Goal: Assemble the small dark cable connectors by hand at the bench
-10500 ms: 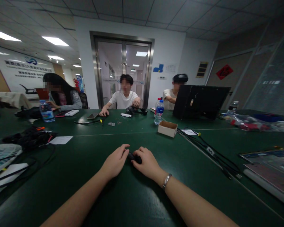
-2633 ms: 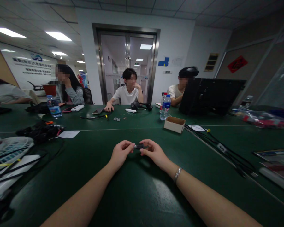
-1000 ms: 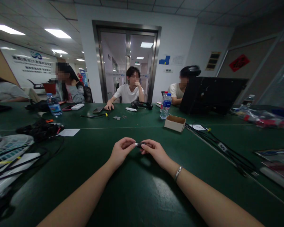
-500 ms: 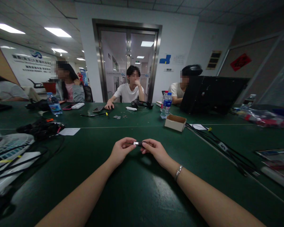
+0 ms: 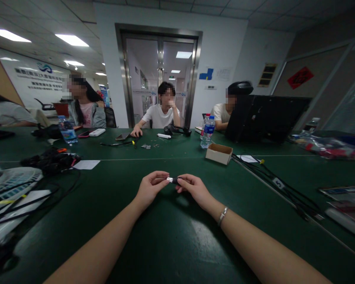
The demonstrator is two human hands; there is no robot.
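Both my hands are raised a little above the green table point(image 5: 171, 236), meeting in front of me. Between them is a small black part with a silver metal end point(image 5: 172, 180). My left hand point(image 5: 150, 188) pinches the silver end with thumb and fingertips. My right hand point(image 5: 193, 188), with a bracelet on the wrist, grips the black end with curled fingers. What exactly the small part is I cannot make out.
A cardboard box point(image 5: 219, 153) and water bottles point(image 5: 208, 132) stand beyond my hands. Black cables point(image 5: 281, 185) run along the right. A black bundle point(image 5: 49, 161), paper and a fan point(image 5: 8, 183) lie at the left. Several people sit at the far side behind a laptop point(image 5: 263, 118).
My hands stay together on the small part, barely shifting. Earlier they rested on the table with it; now they hold it lifted. The person at the far left has turned.
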